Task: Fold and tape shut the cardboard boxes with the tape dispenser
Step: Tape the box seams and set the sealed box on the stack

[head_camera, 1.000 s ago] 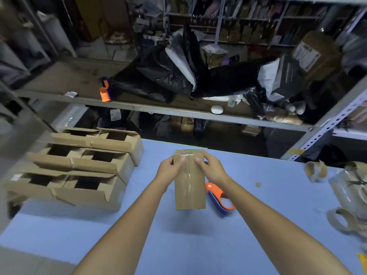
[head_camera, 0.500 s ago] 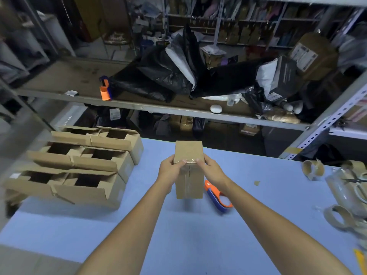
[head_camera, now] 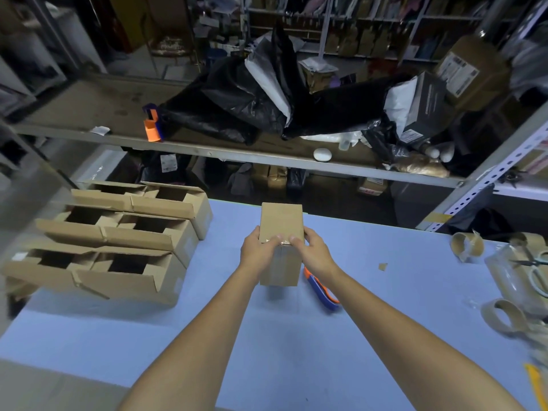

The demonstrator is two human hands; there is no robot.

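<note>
Tipped forward since 1 second ago, the small cardboard box (head_camera: 280,223) now shows a plain face on top, and both thumbs sit on its taped edge.

The left hand (head_camera: 257,250) grips the box's left side and the right hand (head_camera: 314,253) its right side, fingers curled round it, holding it above the middle of the blue table (head_camera: 296,351). An orange-and-blue tape dispenser (head_camera: 321,292) lies on the table just right of the box, partly hidden by the right wrist. 3 rows of open boxes (head_camera: 118,241) sit at the left, well apart from the cardboard tape cores (head_camera: 467,246) at the right.
</note>
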